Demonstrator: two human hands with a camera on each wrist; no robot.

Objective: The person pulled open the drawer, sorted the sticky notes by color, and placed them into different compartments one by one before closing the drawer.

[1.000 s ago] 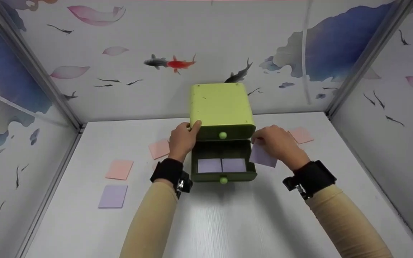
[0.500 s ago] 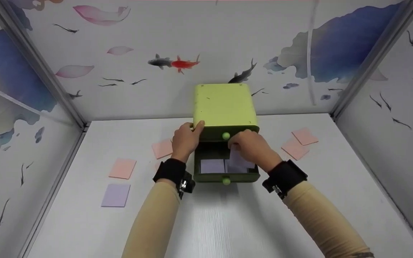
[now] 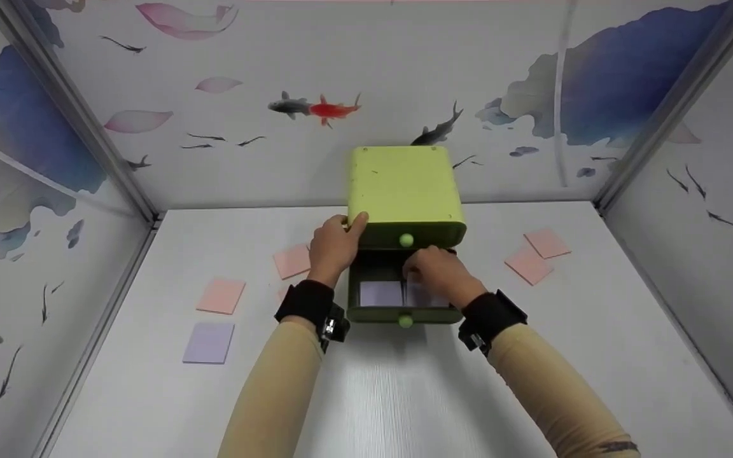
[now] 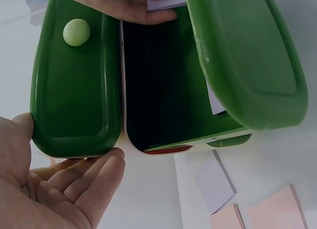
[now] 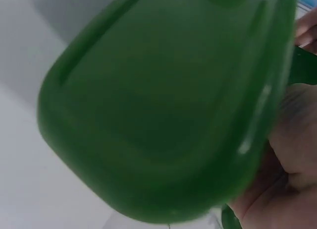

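A small green drawer cabinet [image 3: 404, 184] has its lower drawer [image 3: 376, 315] pulled out. My left hand [image 3: 333, 248] holds the cabinet's left front corner, thumb on top and fingers on the side; the left wrist view shows this grip too. Inside the lower drawer my right hand [image 3: 438, 270] pinches a thin purple square card [image 4: 166, 1], partly hidden by the fingers. Beside it in the drawer lies another purple card [image 3: 379, 292]. In the right wrist view the drawer's green front [image 5: 163, 105] covers most of the frame, hiding the fingertips.
On the white table's left lie a pink card [image 3: 221, 296], a purple card [image 3: 209, 343] and another pink card [image 3: 291, 261] near the cabinet. Two overlapping pink cards [image 3: 529, 266] lie to the right. A patterned wall [image 3: 214, 172] stands behind the cabinet.
My right hand has moved left from beside the drawer, then down into it with the purple card. The left hand keeps its hold on the cabinet.
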